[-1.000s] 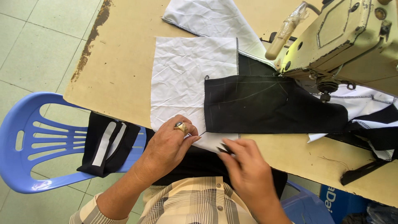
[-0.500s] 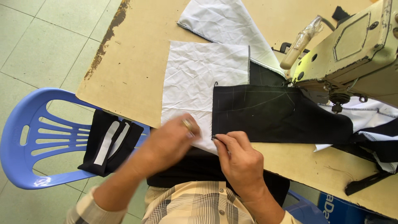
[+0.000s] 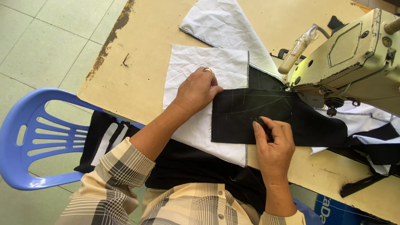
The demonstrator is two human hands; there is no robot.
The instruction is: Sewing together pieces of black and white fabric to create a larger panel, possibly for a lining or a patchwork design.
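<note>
A black fabric piece (image 3: 246,110) with faint chalk lines lies on white fabric (image 3: 200,66) on a wooden sewing table (image 3: 141,50). My left hand (image 3: 198,89), a ring on one finger, presses flat at the black piece's left edge where it meets the white cloth. My right hand (image 3: 273,139) rests on the black piece near its lower edge, fingers curled around a small dark object that I cannot make out. The black fabric runs right under the sewing machine (image 3: 350,54).
A blue plastic chair (image 3: 37,137) stands at the left with black-and-white cloth (image 3: 102,139) draped on it. More white and black fabric (image 3: 375,125) is heaped under the machine at the right. A tiled floor lies beyond the table's left edge.
My left hand moved up from the table's near edge to the black piece's left edge. My right hand shifted up and right onto the black fabric. The view also shifted.
</note>
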